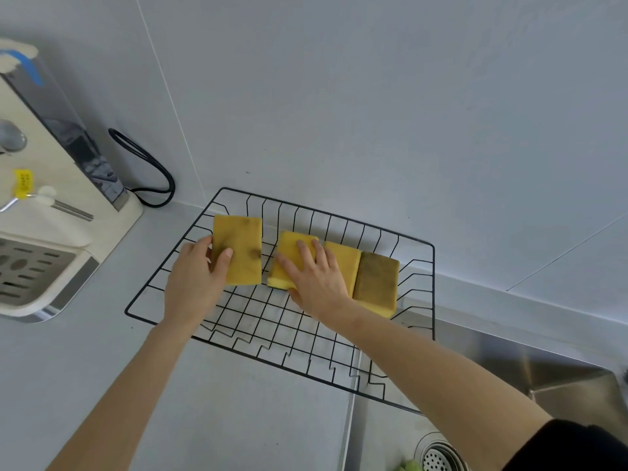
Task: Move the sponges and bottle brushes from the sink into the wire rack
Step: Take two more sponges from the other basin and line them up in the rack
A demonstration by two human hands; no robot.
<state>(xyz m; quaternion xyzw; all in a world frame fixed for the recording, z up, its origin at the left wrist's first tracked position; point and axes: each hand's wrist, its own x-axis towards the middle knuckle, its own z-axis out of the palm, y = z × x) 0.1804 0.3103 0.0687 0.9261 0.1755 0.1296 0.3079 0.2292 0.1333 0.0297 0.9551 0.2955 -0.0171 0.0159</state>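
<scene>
A black wire rack (238,329) sits on the grey counter against the wall. Several sponges lie in a row in its far half. My left hand (193,280) grips the left edge of a stained yellow sponge (243,248), thumb on top. My right hand (316,275) lies over a second yellow sponge (289,248), fingers spread on top and thumb at its near edge. To the right of that lie a third yellow sponge (345,258) and a brownish, dirtier sponge (375,280). No bottle brush shows.
A steel sink (509,375) fills the lower right, with its drain strainer (438,457) and a green object (409,465) at the bottom edge. A cream water dispenser (44,198) stands at left, its black cable (149,168) looped by the wall.
</scene>
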